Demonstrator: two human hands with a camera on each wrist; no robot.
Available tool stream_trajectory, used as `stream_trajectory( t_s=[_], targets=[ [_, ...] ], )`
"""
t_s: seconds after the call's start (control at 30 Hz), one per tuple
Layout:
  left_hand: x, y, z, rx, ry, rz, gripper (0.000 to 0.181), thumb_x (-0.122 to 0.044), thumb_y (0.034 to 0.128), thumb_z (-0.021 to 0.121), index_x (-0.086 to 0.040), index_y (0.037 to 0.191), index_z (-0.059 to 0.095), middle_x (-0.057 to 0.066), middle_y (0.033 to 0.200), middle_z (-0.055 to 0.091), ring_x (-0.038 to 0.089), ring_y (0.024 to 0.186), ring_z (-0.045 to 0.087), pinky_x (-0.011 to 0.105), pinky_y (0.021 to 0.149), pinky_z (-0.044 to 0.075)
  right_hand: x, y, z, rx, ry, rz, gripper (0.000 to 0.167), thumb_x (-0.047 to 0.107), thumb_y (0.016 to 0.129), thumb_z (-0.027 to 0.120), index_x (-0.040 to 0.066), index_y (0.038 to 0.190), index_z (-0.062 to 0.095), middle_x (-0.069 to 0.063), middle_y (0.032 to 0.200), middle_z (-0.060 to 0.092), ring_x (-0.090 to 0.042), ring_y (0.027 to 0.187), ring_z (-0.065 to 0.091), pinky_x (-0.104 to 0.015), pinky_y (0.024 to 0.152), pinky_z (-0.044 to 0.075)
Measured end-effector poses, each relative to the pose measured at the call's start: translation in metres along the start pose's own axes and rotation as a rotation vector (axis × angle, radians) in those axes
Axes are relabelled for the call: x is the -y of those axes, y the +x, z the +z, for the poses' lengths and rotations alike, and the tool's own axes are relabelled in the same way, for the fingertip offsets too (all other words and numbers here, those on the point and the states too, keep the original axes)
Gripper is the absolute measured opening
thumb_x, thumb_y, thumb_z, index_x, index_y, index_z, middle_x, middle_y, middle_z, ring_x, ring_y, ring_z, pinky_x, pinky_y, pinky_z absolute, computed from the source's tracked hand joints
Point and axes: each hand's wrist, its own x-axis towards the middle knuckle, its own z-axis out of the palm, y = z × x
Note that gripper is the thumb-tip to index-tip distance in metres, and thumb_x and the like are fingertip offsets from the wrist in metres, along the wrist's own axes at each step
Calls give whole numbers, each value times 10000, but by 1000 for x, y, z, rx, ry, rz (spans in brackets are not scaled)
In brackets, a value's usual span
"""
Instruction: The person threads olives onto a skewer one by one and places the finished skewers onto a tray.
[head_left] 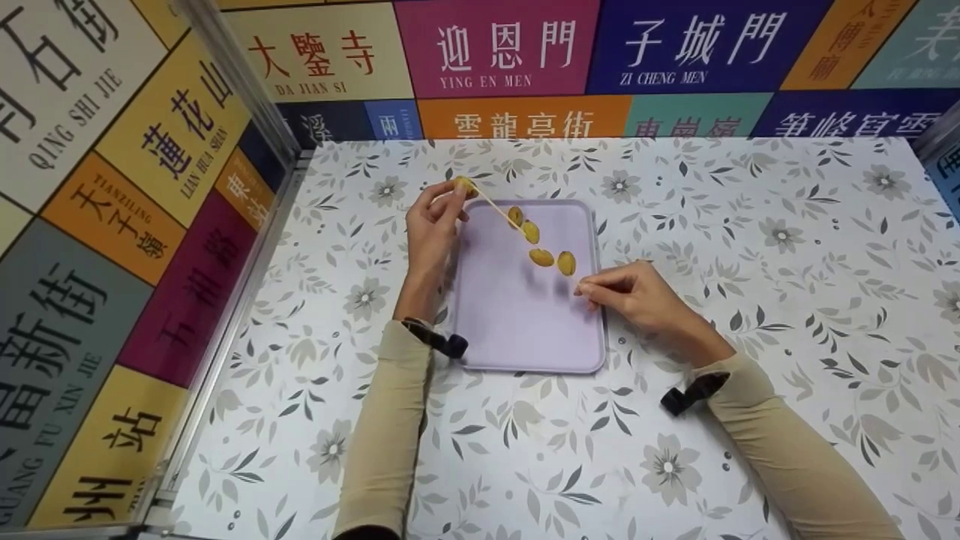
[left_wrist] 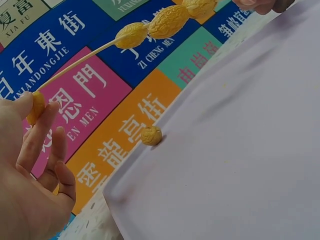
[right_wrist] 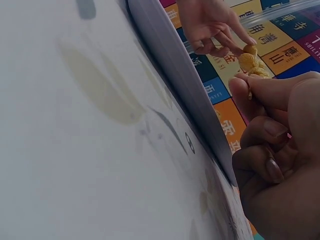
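My left hand (head_left: 437,217) pinches a wrinkled yellow dried fruit (left_wrist: 37,108) between thumb and fingertips, at the far tip of a thin wooden skewer (head_left: 495,204). On the skewer's nearer part sit three more such fruits, among them a middle one (left_wrist: 169,22). My right hand (head_left: 637,300) pinches the skewer's near end beside the last fruit (head_left: 566,262), its other fingers curled in the right wrist view. Below the skewer lies a pale purple tray (head_left: 525,337). One loose dried fruit (left_wrist: 151,135) rests on the tray near its far edge.
The tray lies on a table (head_left: 300,420) covered in white floral print. Panels with colourful lettered blocks stand along the back (head_left: 495,52) and the left side (head_left: 142,247). Black wrist cameras, such as the right one (head_left: 694,391), are strapped over both sleeves.
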Motion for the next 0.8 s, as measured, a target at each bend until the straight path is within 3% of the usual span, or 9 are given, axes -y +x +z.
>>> stream_trajectory(
  t_s=[0.2, 0.5, 0.7, 0.8],
  targets=[
    [2, 1, -1, -11, -15, 14, 301, -361, 1020, 782, -146, 1228, 751, 55, 1023, 838, 171, 778, 656, 248, 577, 355, 0, -1, 0, -7, -20, 4, 266, 185, 1034, 759, -32, 1180, 808, -266, 1066, 799, -113, 845, 730, -212, 799, 604],
    [1, 1, -5, 29, -39, 64, 286, -309, 1030, 773, -148, 1260, 718, 11, 971, 826, 192, 800, 643, 254, 637, 391, 1, 0, 1, -37, -26, 51, 235, 182, 1016, 784, 8, 1167, 826, -230, 1088, 811, -97, 843, 735, -221, 790, 609],
    [0, 2, -6, 28, -75, 48, 290, -276, 1003, 810, -161, 1240, 690, 39, 1053, 838, 430, 1010, 692, 261, 690, 422, 2, 1, 2, -61, 0, 44, 267, 194, 1014, 788, -11, 1183, 816, -233, 1115, 808, -96, 878, 721, -215, 799, 602],
    [-1, 2, -7, 34, -99, 34, 291, -243, 985, 831, -146, 1216, 683, 45, 1089, 840, 387, 1009, 708, 265, 728, 448, 1, 3, 2, -87, -8, 23, 254, 161, 1018, 779, -32, 1180, 810, -201, 1127, 818, -116, 911, 742, -207, 820, 610]
  ],
)
